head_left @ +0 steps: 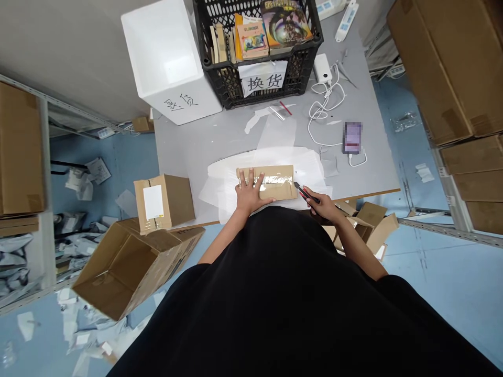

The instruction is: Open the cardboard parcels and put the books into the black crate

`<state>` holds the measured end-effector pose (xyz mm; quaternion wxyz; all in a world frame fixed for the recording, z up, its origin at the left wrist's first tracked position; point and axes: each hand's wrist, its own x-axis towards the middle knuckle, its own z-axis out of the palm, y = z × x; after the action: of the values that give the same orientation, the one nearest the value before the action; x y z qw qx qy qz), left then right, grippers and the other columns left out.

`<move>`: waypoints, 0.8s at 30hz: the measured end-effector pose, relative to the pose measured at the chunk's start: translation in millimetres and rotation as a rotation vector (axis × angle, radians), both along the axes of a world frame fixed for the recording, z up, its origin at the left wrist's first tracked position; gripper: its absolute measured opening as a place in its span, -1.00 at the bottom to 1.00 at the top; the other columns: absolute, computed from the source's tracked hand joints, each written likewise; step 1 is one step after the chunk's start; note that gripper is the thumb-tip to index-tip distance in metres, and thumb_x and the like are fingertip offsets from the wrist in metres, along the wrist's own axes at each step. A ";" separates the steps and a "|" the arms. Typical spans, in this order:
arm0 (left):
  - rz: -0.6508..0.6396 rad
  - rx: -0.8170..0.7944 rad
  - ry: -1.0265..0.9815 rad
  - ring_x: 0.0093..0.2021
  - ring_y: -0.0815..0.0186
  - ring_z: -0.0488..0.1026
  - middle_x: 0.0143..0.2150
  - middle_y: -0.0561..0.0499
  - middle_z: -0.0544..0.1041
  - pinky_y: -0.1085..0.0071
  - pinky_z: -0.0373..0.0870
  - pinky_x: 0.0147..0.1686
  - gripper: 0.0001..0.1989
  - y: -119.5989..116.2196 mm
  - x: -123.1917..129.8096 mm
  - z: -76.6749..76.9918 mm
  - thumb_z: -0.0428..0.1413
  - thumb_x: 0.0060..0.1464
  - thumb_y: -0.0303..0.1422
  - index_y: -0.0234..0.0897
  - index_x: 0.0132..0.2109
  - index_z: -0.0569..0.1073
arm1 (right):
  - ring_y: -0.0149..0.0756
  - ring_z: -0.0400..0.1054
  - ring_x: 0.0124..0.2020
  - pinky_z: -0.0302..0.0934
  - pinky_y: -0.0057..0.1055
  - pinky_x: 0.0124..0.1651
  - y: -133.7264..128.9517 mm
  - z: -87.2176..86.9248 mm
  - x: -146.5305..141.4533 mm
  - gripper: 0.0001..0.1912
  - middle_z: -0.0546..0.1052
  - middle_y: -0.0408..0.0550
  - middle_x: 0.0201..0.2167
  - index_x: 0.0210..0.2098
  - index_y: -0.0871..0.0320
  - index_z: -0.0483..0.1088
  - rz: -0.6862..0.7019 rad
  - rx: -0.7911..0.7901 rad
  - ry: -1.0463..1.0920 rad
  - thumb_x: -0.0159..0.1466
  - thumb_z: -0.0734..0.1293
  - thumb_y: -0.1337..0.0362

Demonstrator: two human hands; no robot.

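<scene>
A flat brown cardboard parcel [281, 191] with shiny clear tape along its middle lies on white sheets [310, 166] near the table's front edge. My left hand [250, 195] rests on its left part, fingers spread, pressing down. In my right hand [324, 206] is a utility knife [305, 192], dark-bodied, with the fingers wrapped round it. The knife's tip points at the parcel's right end, close to the tape; whether it touches the cardboard I cannot tell.
A taped carton [179, 198] stands at the table's left front corner. At the back are a white bin [176, 107] and a black crate [223, 86] of books. A phone [352, 137] on a cable lies right. Open boxes [118, 262] flank the table below.
</scene>
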<state>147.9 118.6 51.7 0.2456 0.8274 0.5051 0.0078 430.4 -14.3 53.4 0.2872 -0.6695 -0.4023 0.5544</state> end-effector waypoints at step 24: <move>0.057 -0.058 -0.144 0.55 -0.27 -0.36 0.57 -0.17 -0.08 -0.24 0.16 0.28 0.02 4.5 -9.5 -0.7 0.15 -0.01 0.29 -0.09 0.47 0.16 | -0.20 0.34 -0.39 0.36 -0.28 -0.25 1.1 -85.8 1.2 -0.25 0.47 0.00 -0.32 0.42 0.23 0.18 -0.229 -0.062 -0.532 0.31 0.21 0.05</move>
<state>138.4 123.1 51.0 0.3050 0.8024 0.5095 0.0597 431.7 -13.2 -32.4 0.2119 -0.8410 -0.3682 0.3351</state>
